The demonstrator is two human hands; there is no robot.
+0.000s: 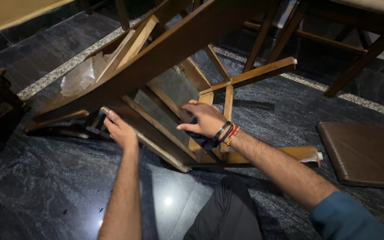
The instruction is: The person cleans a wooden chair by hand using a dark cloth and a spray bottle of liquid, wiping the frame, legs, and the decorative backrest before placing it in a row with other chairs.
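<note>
Both hands rest on an overturned wooden chair (pixel 174 58) lying on the floor (pixel 45 186): left hand (pixel 122 130) curled around its seat frame edge, right hand (pixel 205 119) spread open on the underside.

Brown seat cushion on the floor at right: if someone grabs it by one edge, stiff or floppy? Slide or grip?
The brown cushion lies flat with straight edges and squared corners, so it probably has a rigid base and would lift as a slab. Its smooth, leather-like cover on the polished stone floor suggests it slides easily when pushed. Flat and low, so it is unlikely to tip.
</note>
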